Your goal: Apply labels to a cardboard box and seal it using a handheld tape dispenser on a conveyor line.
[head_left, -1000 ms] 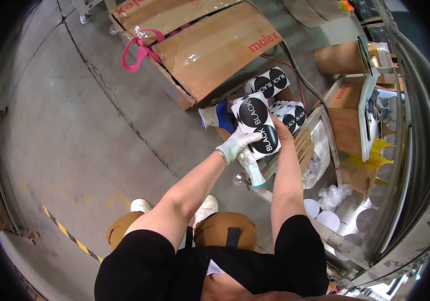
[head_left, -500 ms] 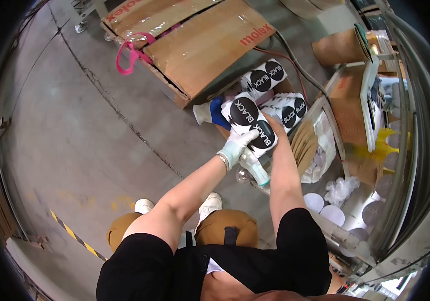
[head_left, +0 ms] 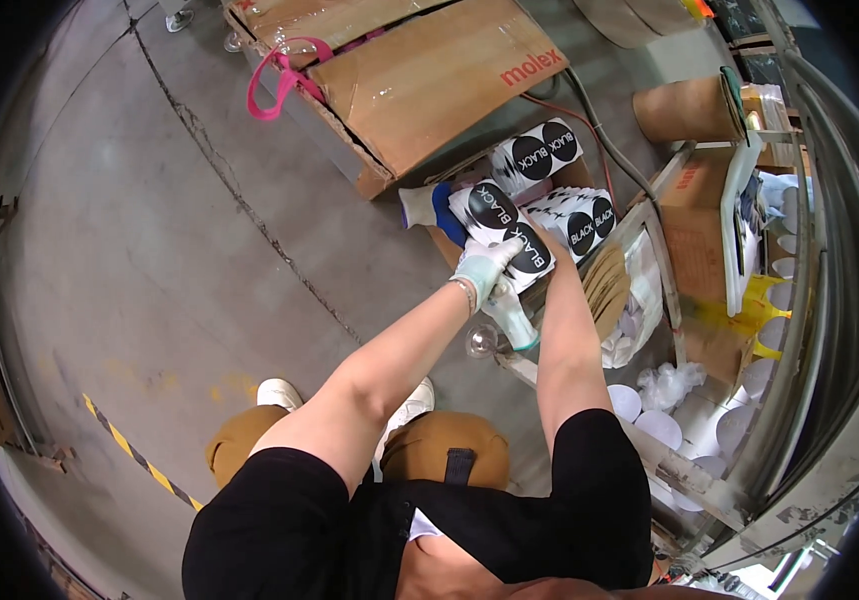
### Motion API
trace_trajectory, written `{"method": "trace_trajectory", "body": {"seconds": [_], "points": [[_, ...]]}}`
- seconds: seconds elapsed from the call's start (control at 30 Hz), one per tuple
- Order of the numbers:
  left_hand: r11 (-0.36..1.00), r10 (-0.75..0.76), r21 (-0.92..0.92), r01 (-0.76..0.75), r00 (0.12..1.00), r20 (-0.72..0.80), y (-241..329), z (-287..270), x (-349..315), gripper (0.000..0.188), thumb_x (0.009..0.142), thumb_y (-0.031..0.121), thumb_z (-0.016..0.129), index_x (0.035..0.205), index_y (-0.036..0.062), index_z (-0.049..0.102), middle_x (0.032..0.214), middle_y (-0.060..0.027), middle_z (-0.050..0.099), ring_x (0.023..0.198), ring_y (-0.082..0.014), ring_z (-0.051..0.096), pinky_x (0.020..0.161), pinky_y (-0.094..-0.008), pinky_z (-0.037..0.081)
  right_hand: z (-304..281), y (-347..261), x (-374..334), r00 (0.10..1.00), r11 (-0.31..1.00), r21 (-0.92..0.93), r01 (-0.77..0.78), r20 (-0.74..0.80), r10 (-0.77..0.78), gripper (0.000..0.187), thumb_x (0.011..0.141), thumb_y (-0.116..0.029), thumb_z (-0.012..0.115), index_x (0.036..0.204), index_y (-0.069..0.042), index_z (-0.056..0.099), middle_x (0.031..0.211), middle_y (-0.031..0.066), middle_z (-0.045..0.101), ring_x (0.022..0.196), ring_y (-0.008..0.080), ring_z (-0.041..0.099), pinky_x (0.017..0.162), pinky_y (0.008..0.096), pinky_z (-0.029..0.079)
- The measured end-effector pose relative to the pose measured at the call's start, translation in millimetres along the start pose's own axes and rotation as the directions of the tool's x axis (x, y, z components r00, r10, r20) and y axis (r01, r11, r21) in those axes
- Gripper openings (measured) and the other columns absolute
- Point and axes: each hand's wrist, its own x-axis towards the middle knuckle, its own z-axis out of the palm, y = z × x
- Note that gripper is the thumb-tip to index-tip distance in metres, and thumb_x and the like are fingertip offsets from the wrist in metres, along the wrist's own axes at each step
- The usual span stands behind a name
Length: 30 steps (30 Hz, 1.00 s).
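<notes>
My left hand [head_left: 489, 265], in a white glove, grips the near end of a stack of white labels [head_left: 494, 207] printed with black circles, thumb on top. My bare right hand [head_left: 552, 243] is at the stack's right edge, its fingers mostly hidden behind it. The stack is tilted over an open box with more label stacks: one at the back [head_left: 537, 157] and another at the right [head_left: 577, 222]. A loose white glove [head_left: 511, 318] with a teal edge hangs just below my left hand. Left of the stack is a blue-and-white glove [head_left: 427, 207].
A large taped cardboard carton [head_left: 439, 80] with a pink strap [head_left: 284, 80] stands beyond the box. At right are a metal frame [head_left: 664, 285], a brown carton [head_left: 699, 215], a clear plastic bag [head_left: 669, 385] and several white discs [head_left: 657, 430]. A cable [head_left: 604, 135] runs behind the box.
Both hands and the label stack have shifted slightly lower, deeper toward the box, and my right hand is more covered. The whole view has moved a little.
</notes>
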Motion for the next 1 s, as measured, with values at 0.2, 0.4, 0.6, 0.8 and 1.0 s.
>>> {"method": "trace_trajectory", "body": {"seconds": [0.2, 0.4, 0.6, 0.8, 1.0], "points": [[0.921, -0.067, 0.37, 0.121, 0.985, -0.156, 9, 23, 0, 0.052, 0.073, 0.026, 0.06, 0.111, -0.0073, 0.05, 0.079, -0.0183, 0.065, 0.053, -0.0245, 0.064, 0.048, -0.0359, 0.052, -53, 11, 13, 0.97, 0.997, -0.077, 0.019, 0.243, 0.0, 0.06, 0.092, -0.052, 0.044, 0.129, -0.005, 0.044, 0.124, 0.0077, 0.053, 0.112, 0.0178, 0.05, 0.096, 0.0334, 0.038], [0.882, -0.092, 0.449, 0.142, 0.987, -0.131, -6, 6, 15, 0.057, 0.075, 0.022, 0.055, 0.121, -0.0076, 0.039, 0.077, -0.0182, 0.064, 0.054, -0.0281, 0.065, 0.047, -0.0382, 0.052, 5, -16, -22, 0.982, 0.77, -0.629, 0.108, 0.186, 0.015, 0.045, 0.093, -0.041, 0.047, 0.113, -0.002, 0.058, 0.105, 0.0061, 0.062, 0.093, 0.017, 0.057, 0.089, 0.0314, 0.042], [0.856, -0.054, 0.516, 0.029, 0.998, 0.034, 35, 2, -50, 0.055, 0.076, 0.025, 0.057, 0.119, -0.0061, 0.039, 0.088, -0.0223, 0.064, 0.074, -0.0321, 0.066, 0.067, -0.0371, 0.053, 61, -28, -70, 0.847, 0.168, -0.986, -0.009, -0.097, -0.523, 0.064, 0.074, -0.042, 0.065, 0.117, 0.005, 0.055, 0.112, 0.0269, 0.057, 0.108, 0.0378, 0.054, 0.091, 0.0406, 0.043], [0.898, 0.089, 0.437, -0.054, 0.994, -0.06, 35, 2, -97, 0.057, 0.08, 0.03, 0.056, 0.122, -0.0045, 0.04, 0.097, -0.0243, 0.063, 0.092, -0.0366, 0.062, 0.08, -0.0404, 0.047, 110, -23, -129, 0.608, 0.236, -0.971, 0.032, -0.169, -0.776, 0.049, 0.079, -0.035, 0.061, 0.111, 0.002, 0.059, 0.105, 0.0233, 0.061, 0.101, 0.0379, 0.056, 0.088, 0.0417, 0.043], [0.961, 0.065, -0.249, -0.122, 0.972, -0.225, 62, -30, -174, 0.038, 0.087, 0.02, 0.055, 0.118, 0.0, 0.048, 0.081, -0.0103, 0.063, 0.068, -0.0188, 0.06, 0.061, -0.0323, 0.049, 118, 32, -211, 0.688, 0.589, -0.773, 0.237, -0.294, -0.664, 0.036, 0.091, -0.029, 0.052, 0.108, 0.001, 0.058, 0.108, 0.0153, 0.062, 0.098, 0.0266, 0.059, 0.084, 0.0358, 0.045]]}}
